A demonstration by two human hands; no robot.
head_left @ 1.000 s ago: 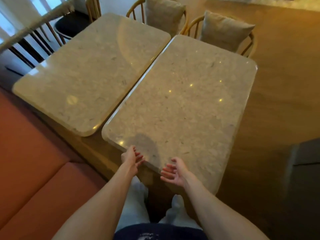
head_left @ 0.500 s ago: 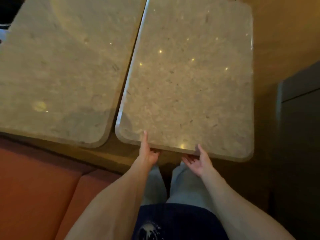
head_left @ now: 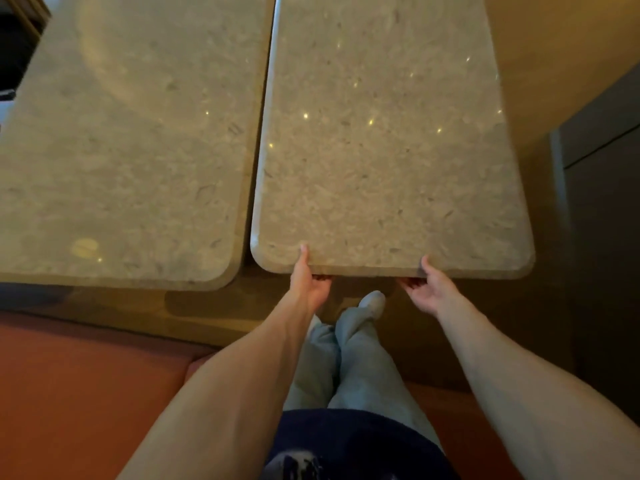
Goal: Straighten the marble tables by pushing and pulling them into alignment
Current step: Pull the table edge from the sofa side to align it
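Note:
Two beige marble tables stand side by side. The right marble table has its near edge directly in front of me. My left hand grips that edge near its left corner, thumb on top and fingers curled underneath. My right hand grips the same edge further right, thumb on top, fingers under the slab. The left marble table lies just beside it, separated by a narrow gap, and its near edge sits slightly closer to me than the right one's.
An orange-red bench seat is under and left of me. A dark cabinet stands close to the right table's right side. Wooden floor shows at the far right. My legs are below the table edge.
My hands went from hovering open near the right table's near edge to gripping it. The view tilted down and closer; chairs at the far end dropped out of sight.

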